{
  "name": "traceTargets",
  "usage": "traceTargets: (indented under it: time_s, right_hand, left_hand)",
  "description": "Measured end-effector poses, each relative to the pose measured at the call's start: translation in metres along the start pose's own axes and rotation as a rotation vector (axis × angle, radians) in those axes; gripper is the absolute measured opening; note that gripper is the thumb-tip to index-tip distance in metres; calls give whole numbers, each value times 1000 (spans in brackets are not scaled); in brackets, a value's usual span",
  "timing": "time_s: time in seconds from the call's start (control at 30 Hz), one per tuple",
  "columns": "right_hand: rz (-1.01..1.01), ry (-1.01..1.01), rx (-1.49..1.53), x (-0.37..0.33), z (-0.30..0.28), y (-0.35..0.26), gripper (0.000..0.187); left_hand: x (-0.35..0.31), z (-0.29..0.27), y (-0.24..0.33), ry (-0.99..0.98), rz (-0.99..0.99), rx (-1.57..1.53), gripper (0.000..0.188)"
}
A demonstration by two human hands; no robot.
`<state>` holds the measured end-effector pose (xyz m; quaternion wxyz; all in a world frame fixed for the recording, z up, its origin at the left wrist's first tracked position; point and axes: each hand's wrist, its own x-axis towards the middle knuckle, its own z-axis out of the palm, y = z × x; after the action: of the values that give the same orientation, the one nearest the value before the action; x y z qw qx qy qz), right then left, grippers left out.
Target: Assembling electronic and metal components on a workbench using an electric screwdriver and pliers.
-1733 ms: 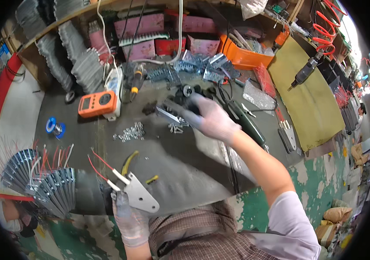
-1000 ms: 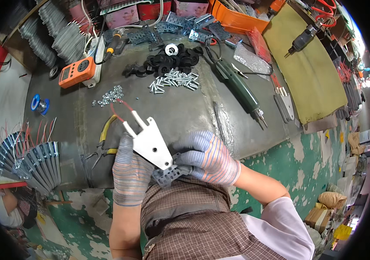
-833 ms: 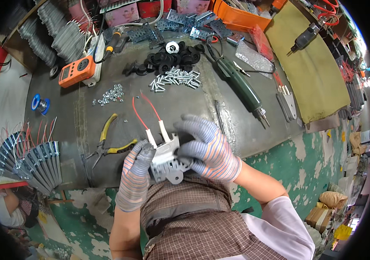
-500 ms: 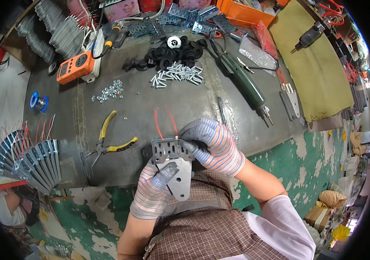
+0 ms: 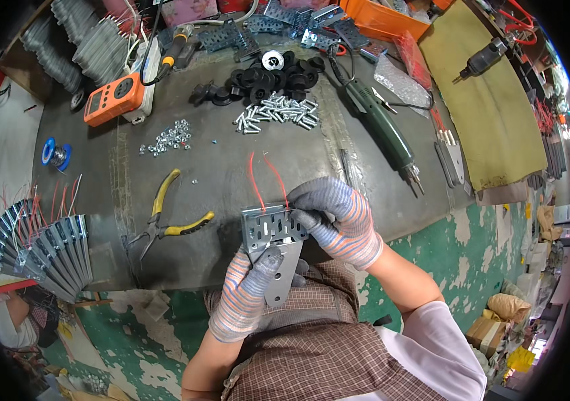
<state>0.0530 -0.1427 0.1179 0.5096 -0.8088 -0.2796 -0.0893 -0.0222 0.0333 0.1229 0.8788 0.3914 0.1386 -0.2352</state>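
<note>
In front of my body I hold a perforated metal bracket with a flat grey metal plate extending below it. Two red wires stick up from the bracket's far edge. My left hand, in a striped glove with dark fingertips, grips the assembly from the left, thumb on top. My right hand, gloved alike, is closed at the bracket's upper right corner, beside the base of one wire. Whether the fingertips also pinch that wire is hidden.
Yellow-handled pliers lie left of my hands. Beyond are nuts, screws and black plastic parts. A green power screwdriver lies right. Wired metal strips fan out at left, near a solder spool.
The bracket and plate have shifted slightly right and tilted, and the wires have swung along. My right hand stays at the corner; my left hand has moved slightly right with the assembly.
</note>
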Motion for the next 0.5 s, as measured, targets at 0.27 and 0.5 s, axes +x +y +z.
traceTargets:
  time_s: [0.27, 0.5]
  right_hand:
    - [-2, 32, 7, 3, 4, 7, 18]
    - [106, 45, -468, 49, -25, 47, 18]
  left_hand:
    - [10, -6, -6, 17, 67, 34, 49]
    - [19, -25, 5, 352, 183, 74, 58]
